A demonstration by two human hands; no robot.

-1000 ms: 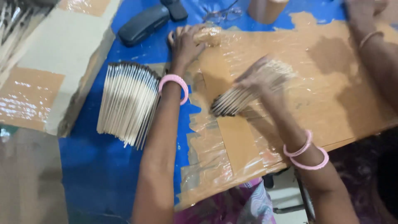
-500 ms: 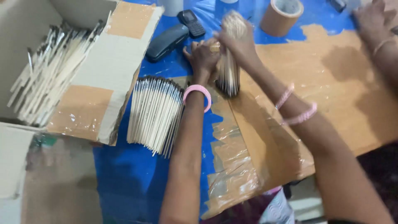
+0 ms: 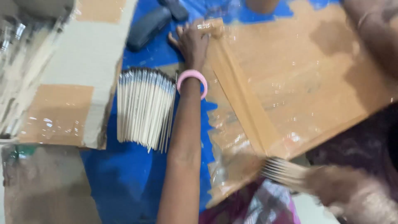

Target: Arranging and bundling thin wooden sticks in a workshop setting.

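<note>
Right hand [image 3: 356,195] is closed around a small bunch of thin pale sticks [image 3: 284,172], low at the near edge of the brown taped cardboard board [image 3: 298,91]; hand and bunch are motion-blurred, so the exact finger wrap cannot be told, but the stick tips fan out to the left past the board's lower edge. Left hand [image 3: 194,41] lies flat, fingers spread, pressing on the far left corner of the board, holding nothing. Pink bangle [image 3: 192,81] sits on the left wrist. Just left of that forearm, a large neat stack of sticks [image 3: 144,108] lies on the blue sheet [image 3: 124,182], all lined up, dark tips at the far end. Stack is close beside the flap of an open cardboard box [image 3: 78,66], which has brown tape patches; more loose sticks show blurred inside the box at far left. Dark flat case [image 3: 148,27] rests on the blue sheet beyond the stack, near the left hand's fingers. Another person's forearm [image 3: 373,29] reaches over the board's far right corner. Shiny clear tape covers much of the board, crinkled along its left edge.
</note>
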